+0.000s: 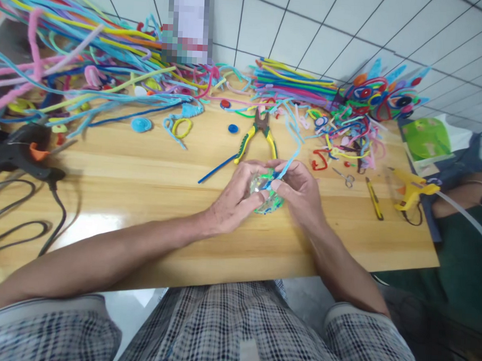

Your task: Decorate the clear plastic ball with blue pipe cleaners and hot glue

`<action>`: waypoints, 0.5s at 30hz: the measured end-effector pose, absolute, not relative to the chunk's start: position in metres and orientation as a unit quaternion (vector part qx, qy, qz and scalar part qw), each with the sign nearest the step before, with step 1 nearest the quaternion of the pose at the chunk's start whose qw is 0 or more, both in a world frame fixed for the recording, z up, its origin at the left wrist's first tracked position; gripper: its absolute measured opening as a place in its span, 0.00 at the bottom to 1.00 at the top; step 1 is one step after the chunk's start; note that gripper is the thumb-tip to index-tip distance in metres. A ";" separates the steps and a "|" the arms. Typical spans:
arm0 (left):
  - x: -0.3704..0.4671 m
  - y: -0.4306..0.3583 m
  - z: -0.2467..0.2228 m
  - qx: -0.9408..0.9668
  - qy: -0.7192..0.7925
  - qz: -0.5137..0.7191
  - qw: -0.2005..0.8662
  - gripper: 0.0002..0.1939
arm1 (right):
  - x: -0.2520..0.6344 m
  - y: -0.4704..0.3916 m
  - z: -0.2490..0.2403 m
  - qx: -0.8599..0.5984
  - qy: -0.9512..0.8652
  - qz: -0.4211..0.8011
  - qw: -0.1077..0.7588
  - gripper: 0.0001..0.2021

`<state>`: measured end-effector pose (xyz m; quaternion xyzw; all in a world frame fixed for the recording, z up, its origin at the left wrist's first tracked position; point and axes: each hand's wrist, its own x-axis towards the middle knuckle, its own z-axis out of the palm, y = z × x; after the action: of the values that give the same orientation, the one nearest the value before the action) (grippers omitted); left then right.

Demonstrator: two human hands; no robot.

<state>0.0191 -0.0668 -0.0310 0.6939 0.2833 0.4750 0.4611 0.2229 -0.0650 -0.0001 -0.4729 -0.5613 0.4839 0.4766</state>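
The clear round thing (272,204) is in the middle of the frame, between two hands. The left hand (238,196) holds its left side. The right hand (302,189) seems to pinch a light blue stem (288,168) at its top right. Green and blue bits are already on it, so it looks partly done. Clear spots show on the left, and a long piece of stem sticks out past the fingers. The pliers (262,121) lie spread just above the hands.
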 end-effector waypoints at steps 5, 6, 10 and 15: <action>0.020 -0.068 -0.031 0.691 0.278 0.472 0.472 0.18 | 0.224 -0.065 -0.006 -0.453 -0.560 0.483 0.497 0.18; 0.020 -0.068 -0.031 0.689 0.281 0.467 0.479 0.19 | 0.224 -0.065 -0.007 -0.452 -0.560 0.483 0.499 0.19; 0.018 -0.067 -0.032 0.702 0.280 0.450 0.475 0.23 | 0.223 -0.064 -0.010 -0.452 -0.552 0.487 0.505 0.24; 0.017 -0.066 -0.033 0.707 0.286 0.446 0.469 0.21 | 0.221 -0.064 -0.012 -0.445 -0.550 0.492 0.508 0.24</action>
<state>0.0173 -0.0657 -0.0328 0.7065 0.2862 0.4458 0.4692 0.2214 -0.0641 -0.0123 -0.4446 -0.5499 0.4921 0.5077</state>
